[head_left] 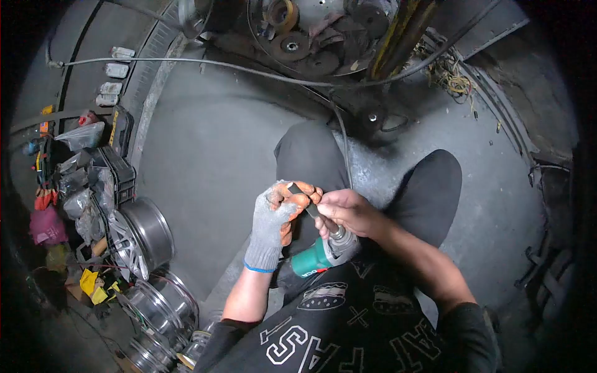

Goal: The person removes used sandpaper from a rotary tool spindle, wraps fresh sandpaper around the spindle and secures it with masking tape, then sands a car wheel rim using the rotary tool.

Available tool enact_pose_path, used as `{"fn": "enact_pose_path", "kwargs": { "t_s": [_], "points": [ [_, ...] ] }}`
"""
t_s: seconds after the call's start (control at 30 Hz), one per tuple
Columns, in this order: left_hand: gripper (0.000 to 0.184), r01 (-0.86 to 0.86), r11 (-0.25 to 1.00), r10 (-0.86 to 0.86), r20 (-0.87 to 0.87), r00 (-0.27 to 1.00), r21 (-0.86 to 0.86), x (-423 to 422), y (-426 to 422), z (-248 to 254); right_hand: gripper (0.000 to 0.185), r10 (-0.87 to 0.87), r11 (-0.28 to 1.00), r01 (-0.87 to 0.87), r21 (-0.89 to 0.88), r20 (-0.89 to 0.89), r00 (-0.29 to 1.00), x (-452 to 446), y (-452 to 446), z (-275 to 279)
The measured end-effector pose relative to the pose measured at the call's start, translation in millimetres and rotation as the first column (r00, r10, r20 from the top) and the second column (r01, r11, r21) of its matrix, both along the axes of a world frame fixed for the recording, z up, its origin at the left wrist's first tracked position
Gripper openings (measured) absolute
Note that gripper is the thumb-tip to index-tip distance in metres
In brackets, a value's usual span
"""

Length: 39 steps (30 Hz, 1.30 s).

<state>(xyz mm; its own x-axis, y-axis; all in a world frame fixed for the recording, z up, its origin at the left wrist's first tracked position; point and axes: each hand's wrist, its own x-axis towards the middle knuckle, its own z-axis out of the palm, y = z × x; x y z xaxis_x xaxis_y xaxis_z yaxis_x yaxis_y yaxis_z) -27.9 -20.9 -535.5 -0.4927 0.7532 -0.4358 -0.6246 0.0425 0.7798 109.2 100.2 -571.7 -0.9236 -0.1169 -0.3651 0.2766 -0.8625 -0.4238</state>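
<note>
A green power tool [310, 260] with a metal head [342, 242] rests in my lap against the black shirt. My left hand [280, 211] wears a grey glove with orange fingers and pinches a dark strip [312, 210] at its upper end. My bare right hand [346, 212] is just to the right, its fingers closed around the strip's lower part, above the tool's metal head. The two hands' fingertips nearly meet. How the strip meets the tool is hidden by my right fingers.
Metal wheel rims [152, 236] stand at the left and lower left, below plastic bags [81, 135] and a black crate [118, 171]. A round tray [254, 34] of discs lies at the top. A grey cable [217, 66] crosses the upper floor.
</note>
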Motion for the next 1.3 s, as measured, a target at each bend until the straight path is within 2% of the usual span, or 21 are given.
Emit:
{"fn": "enact_pose_path", "kwargs": {
  "t_s": [0.07, 0.1, 0.17, 0.2, 0.23, 0.3, 0.37, 0.43, 0.47, 0.5, 0.53, 0.57, 0.63, 0.77, 0.87, 1.0, 1.1, 1.17, 1.2, 1.23, 1.3],
  "points": [
    [0.025, -0.01, 1.0, 0.01, -0.011, 1.0, -0.008, 1, 2, 2, 0.022, -0.06, 0.943, 0.048, 0.329, 0.027, 0.998, 1, -2, 17],
    [0.025, -0.01, 1.0, 0.01, -0.01, 1.0, -0.005, 1, 3, 3, 0.022, -0.06, 0.942, 0.048, 0.331, 0.028, 0.998, -1, -5, 22],
    [0.016, -0.061, 0.998, 0.059, 0.09, 0.994, 0.011, 1, 3, 5, 0.025, -0.03, 0.579, -0.141, 0.803, 0.194, 0.981, -4, -15, 32],
    [0.016, -0.06, 0.998, 0.059, 0.09, 0.994, 0.013, 0, 3, 4, 0.023, -0.037, 0.193, 0.015, 0.981, -0.008, 0.999, -2, -19, 28],
    [0.015, -0.033, 0.999, 0.03, 0.085, 0.996, 0.039, -3, 1, 1, 0.023, -0.035, 0.192, 0.018, 0.981, -0.011, 0.999, 0, -26, 28],
    [0.015, -0.01, 0.998, 0.005, 0.074, 0.997, 0.065, -6, 0, -1, 0.02, -0.09, -0.223, 0.017, 0.975, -0.038, 0.995, -1, -39, 30],
    [0.017, -0.024, 0.989, -0.002, 0.178, 0.984, 0.146, -5, 3, -3, 0.018, -0.11, -0.235, 0.065, 0.97, -0.093, 0.99, -2, -39, 23],
    [0.019, -0.035, 0.987, 0.006, 0.184, 0.983, 0.155, -6, 1, -10, 0.018, -0.055, -0.074, 0.215, 0.974, -0.219, 0.974, -3, -27, 19],
    [0.02, -0.047, 0.986, 0.015, 0.192, 0.981, 0.162, -6, 1, -13, 0.018, -0.054, -0.079, 0.217, 0.973, -0.221, 0.974, -3, -21, 18],
    [0.02, -0.047, 0.986, 0.015, 0.193, 0.981, 0.163, -5, 3, -10, 0.019, -0.049, 0.263, 0.103, 0.959, -0.094, 0.994, -4, -16, 21],
    [0.021, -0.045, 0.995, 0.031, 0.153, 0.988, 0.089, -3, 5, -5, 0.022, -0.001, 0.573, -0.022, 0.819, 0.027, 1.0, -5, -10, 22],
    [0.021, -0.048, 0.999, 0.046, 0.11, 0.993, 0.015, -2, 7, -1, 0.022, 0.002, 0.574, -0.023, 0.819, 0.027, 1.0, -6, -5, 19],
    [0.021, -0.125, 0.992, 0.126, 0.12, 0.985, -0.013, 5, 9, 3, 0.027, 0.097, 0.89, -0.089, 0.447, 0.005, 0.995, -9, 4, 9],
    [0.027, -0.296, 0.955, 0.291, 0.2, 0.936, -0.006, 19, 13, 9, 0.026, 0.136, 0.942, -0.073, 0.327, -0.175, 0.975, -11, 5, -6],
    [0.033, -0.235, 0.96, 0.208, 0.177, 0.962, 0.151, 19, 15, 8, 0.027, 0.162, 0.961, -0.113, 0.253, -0.184, 0.969, -10, 4, -9],
    [0.035, -0.15, 0.981, 0.116, 0.251, 0.961, 0.122, 10, 7, 2, 0.033, 0.197, 0.958, -0.145, 0.247, -0.201, 0.959, -6, 4, -11],
    [0.031, -0.093, 0.995, 0.085, 0.159, 0.984, 0.042, 7, 10, 10, 0.028, 0.13, 0.958, -0.094, 0.271, -0.12, 0.984, 0, 0, -2],
    [0.035, -0.033, 0.999, 0.037, 0.099, 0.994, -0.034, 4, 8, 10, 0.024, 0.06, 0.605, 0.024, 0.796, -0.075, 0.995, 9, -7, -1],
    [0.035, -0.033, 0.999, 0.036, 0.099, 0.994, -0.034, 3, 8, 10, 0.021, 0.016, 0.408, 0.065, 0.911, -0.078, 0.997, 12, -8, 12],
    [0.034, -0.017, 1.0, 0.019, 0.092, 0.996, -0.015, 2, 8, 10, 0.021, 0.013, 0.408, 0.065, 0.91, -0.077, 0.997, 13, -14, 14],
    [0.032, 0.013, 1.0, -0.013, 0.094, 0.995, 0.008, 1, 8, 8, 0.02, 0.003, 0.019, 0.097, 0.995, -0.097, 0.995, 17, -24, 17]
  ]
}}
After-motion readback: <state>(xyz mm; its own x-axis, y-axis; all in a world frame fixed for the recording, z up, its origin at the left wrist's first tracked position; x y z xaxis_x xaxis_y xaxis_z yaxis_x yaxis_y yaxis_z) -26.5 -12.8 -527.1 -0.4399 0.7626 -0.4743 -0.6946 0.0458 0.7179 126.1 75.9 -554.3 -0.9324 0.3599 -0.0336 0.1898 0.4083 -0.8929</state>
